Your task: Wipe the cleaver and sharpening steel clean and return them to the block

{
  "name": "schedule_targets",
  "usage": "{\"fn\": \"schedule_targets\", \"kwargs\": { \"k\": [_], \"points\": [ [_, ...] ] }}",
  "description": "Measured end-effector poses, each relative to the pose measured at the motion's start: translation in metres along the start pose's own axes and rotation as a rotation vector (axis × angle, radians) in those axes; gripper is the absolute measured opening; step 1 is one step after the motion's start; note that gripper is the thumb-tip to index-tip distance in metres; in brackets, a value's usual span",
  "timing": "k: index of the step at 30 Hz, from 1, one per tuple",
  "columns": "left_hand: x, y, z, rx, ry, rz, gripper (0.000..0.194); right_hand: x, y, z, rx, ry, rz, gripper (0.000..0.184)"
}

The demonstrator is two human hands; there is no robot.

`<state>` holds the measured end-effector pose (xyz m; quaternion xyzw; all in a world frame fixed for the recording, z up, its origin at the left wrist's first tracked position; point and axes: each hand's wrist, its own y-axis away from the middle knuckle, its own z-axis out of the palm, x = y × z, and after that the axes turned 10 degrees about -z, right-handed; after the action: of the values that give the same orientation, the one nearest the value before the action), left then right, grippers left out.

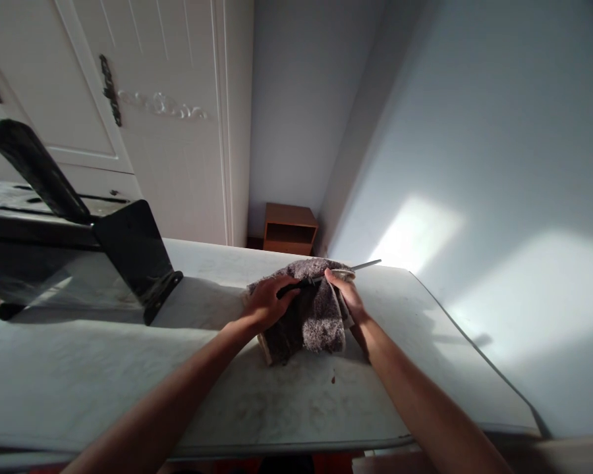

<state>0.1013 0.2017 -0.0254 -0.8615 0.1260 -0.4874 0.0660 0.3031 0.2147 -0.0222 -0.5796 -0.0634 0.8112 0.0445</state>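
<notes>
My left hand (268, 304) is closed around the black handle of a knife (367, 264). The narrow metal blade points right and away from me, its end showing past the cloth. A fluffy grey-brown towel (325, 324) is draped about the blade and hangs down onto the white tabletop (257, 408). My right hand (348, 296) pinches the towel around the blade, thumb on top. The cloth hides the middle of the blade and most of my right fingers.
A knife block (133, 257) with dark ends, clear sides and a slotted top stands at the left, a black handle (39, 168) sticking out. White cabinets (178, 164) rise behind it. A small brown nightstand (290, 214) is beyond the table. A wall (499, 164) borders the right side.
</notes>
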Motion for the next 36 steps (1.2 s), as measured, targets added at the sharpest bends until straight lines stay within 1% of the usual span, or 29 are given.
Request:
{"fn": "schedule_targets", "kwargs": {
  "k": [3, 8, 13, 17, 21, 26, 29, 32, 36],
  "points": [
    [-0.002, 0.0, 0.0, 0.0, -0.06, 0.006, 0.03, -0.002, 0.004, 0.004, 0.013, -0.033, 0.04, 0.038],
    [-0.003, 0.0, -0.001, -0.019, -0.191, -0.006, 0.03, -0.002, 0.007, 0.006, -0.007, 0.064, -0.037, 0.038],
    [-0.002, 0.0, -0.001, -0.037, -0.248, -0.01, 0.03, -0.001, 0.004, 0.008, -0.107, 0.145, -0.133, 0.049],
    [0.0, 0.0, -0.003, -0.043, -0.266, -0.043, 0.027, 0.003, 0.001, 0.008, -0.135, 0.15, -0.173, 0.047],
    [0.003, 0.0, -0.006, -0.046, -0.29, -0.061, 0.029, 0.004, 0.001, 0.008, -0.121, 0.149, -0.158, 0.044],
    [0.008, 0.0, -0.008, -0.08, -0.366, -0.06, 0.034, 0.003, 0.001, 0.007, -0.094, 0.119, -0.079, 0.042],
    [0.008, -0.001, -0.008, -0.077, -0.349, -0.083, 0.038, 0.003, 0.002, 0.008, -0.114, 0.086, -0.054, 0.042],
    [0.007, -0.001, -0.009, -0.072, -0.304, -0.118, 0.043, 0.003, 0.004, 0.01, -0.145, 0.062, -0.051, 0.038],
    [0.004, -0.001, -0.009, -0.108, -0.172, -0.136, 0.045, 0.003, 0.005, 0.012, -0.168, -0.003, -0.079, 0.035]
  ]
}}
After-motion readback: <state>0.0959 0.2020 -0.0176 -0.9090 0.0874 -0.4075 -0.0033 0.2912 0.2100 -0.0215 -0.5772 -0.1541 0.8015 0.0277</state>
